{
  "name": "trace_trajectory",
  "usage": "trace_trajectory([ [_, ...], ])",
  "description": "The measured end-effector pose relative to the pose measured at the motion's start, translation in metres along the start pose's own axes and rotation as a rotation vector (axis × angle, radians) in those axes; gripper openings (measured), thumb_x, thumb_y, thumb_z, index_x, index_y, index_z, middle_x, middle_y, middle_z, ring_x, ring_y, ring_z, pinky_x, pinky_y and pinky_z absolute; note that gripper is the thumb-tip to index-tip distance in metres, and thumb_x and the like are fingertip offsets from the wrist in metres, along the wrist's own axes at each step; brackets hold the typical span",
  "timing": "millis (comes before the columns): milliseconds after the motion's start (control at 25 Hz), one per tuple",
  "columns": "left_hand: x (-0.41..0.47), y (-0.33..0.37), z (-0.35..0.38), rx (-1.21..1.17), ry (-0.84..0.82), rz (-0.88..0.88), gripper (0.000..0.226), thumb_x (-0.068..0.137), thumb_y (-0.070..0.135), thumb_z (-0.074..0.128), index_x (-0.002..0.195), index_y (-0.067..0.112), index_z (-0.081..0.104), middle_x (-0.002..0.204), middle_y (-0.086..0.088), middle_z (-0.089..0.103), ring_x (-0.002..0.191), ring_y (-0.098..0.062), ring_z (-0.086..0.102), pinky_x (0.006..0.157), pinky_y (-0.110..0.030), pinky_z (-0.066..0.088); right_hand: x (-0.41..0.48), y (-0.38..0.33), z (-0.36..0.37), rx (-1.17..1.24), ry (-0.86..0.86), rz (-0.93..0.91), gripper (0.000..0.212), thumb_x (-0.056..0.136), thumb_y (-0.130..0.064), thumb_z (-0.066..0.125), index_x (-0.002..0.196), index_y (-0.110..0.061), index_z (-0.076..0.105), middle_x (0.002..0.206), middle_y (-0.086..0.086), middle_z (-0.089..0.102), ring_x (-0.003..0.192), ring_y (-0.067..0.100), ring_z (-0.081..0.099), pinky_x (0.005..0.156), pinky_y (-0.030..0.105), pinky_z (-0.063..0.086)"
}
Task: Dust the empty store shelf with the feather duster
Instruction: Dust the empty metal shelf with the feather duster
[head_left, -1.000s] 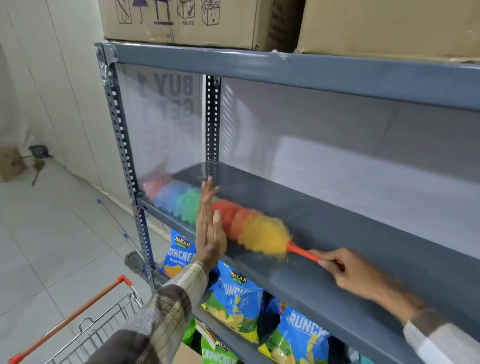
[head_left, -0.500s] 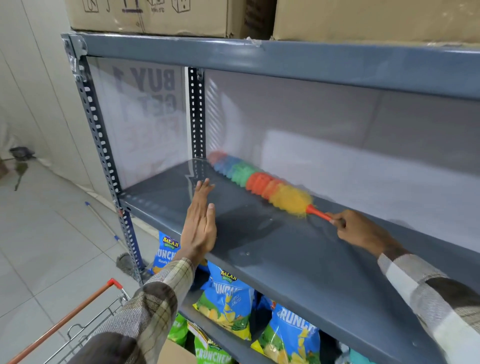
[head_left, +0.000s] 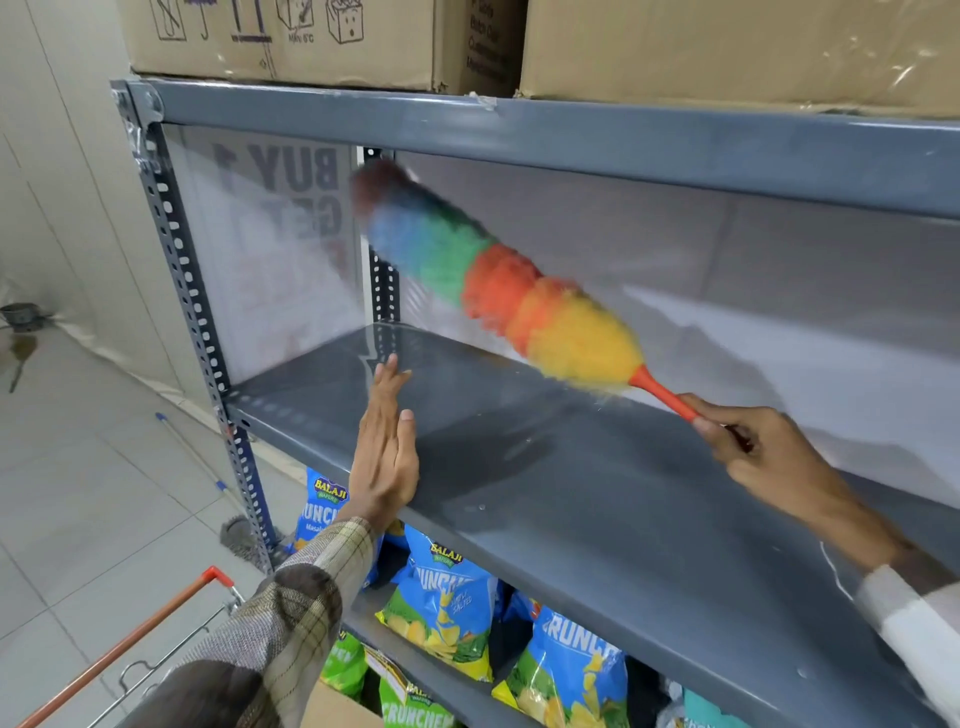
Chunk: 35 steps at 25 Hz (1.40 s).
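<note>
We are holding the duster (head_left: 498, 283) by its orange handle in our right hand (head_left: 753, 447), fingers closed around it, at the right of the frame. Its blurred rainbow head is slanting up toward the upper centre, lifted clear of the shelf (head_left: 597, 493) and crossing the translucent back panel (head_left: 675, 270). Our left hand (head_left: 387, 457) is lying open and flat, gripping nothing, at the shelf's front edge in the lower centre. We are judging the job midway: the grey surface looks mostly clean, with faint specks still showing toward the front right.
</note>
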<state>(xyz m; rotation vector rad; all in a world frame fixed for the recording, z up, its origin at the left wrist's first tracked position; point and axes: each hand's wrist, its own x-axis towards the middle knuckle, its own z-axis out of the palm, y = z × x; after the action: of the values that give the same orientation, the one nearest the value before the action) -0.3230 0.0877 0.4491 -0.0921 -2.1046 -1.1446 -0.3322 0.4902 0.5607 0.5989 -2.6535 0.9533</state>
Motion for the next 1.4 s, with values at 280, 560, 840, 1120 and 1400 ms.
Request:
trace_trajectory([
  [280,0.0,-0.003,0.003,0.011,0.042,0.001,0.054,0.104,0.03,0.023,0.158,0.022,0.03,0.173,0.013,0.011,0.161,-0.002,0.002,0.13,-0.026,0.008,-0.006,0.025,0.038,-0.117,-0.345,0.057,0.034,0.1,-0.018,0.055,0.13,-0.028,0.065,0.113,-0.044,0.055,0.112,-0.015,0.059,0.092,0.002,0.039],
  [560,0.0,-0.002,0.001,0.04,0.0,0.004,0.052,0.104,0.03,0.023,0.155,0.025,0.032,0.172,0.018,0.014,0.16,-0.001,-0.001,0.124,-0.012,0.003,0.017,0.071,0.011,-0.272,-0.377,0.194,0.043,0.095,-0.009,0.056,0.114,-0.045,0.07,0.096,-0.035,0.073,0.09,-0.007,0.068,0.073,0.01,0.049],
  [840,0.001,-0.003,0.0,0.03,0.0,-0.005,0.053,0.105,0.034,0.021,0.157,0.025,0.031,0.172,0.016,0.014,0.16,0.0,0.0,0.123,-0.009,0.001,0.027,0.078,-0.001,-0.636,-0.08,0.357,0.046,0.093,-0.026,0.041,0.132,-0.045,0.055,0.087,0.004,0.065,0.082,0.036,0.067,0.069,0.038,0.049],
  [1120,0.0,0.001,-0.001,0.035,-0.008,-0.023,0.056,0.103,0.035,0.02,0.157,0.025,0.032,0.172,0.014,0.016,0.159,0.002,-0.001,0.123,-0.009,0.001,0.01,0.056,-0.017,-0.234,0.169,0.097,0.048,0.096,-0.022,0.05,0.134,-0.05,0.054,0.053,-0.008,0.038,0.046,0.014,0.027,0.045,0.025,0.033],
  [1400,0.001,0.001,0.0,0.016,0.018,-0.016,0.052,0.103,0.026,0.025,0.154,0.019,0.036,0.172,0.012,0.018,0.16,0.0,0.001,0.124,-0.013,0.005,0.003,0.025,0.004,-0.071,-0.152,0.035,0.034,0.099,-0.013,0.056,0.131,-0.022,0.065,0.062,-0.046,0.056,0.059,-0.012,0.055,0.058,0.004,0.038],
])
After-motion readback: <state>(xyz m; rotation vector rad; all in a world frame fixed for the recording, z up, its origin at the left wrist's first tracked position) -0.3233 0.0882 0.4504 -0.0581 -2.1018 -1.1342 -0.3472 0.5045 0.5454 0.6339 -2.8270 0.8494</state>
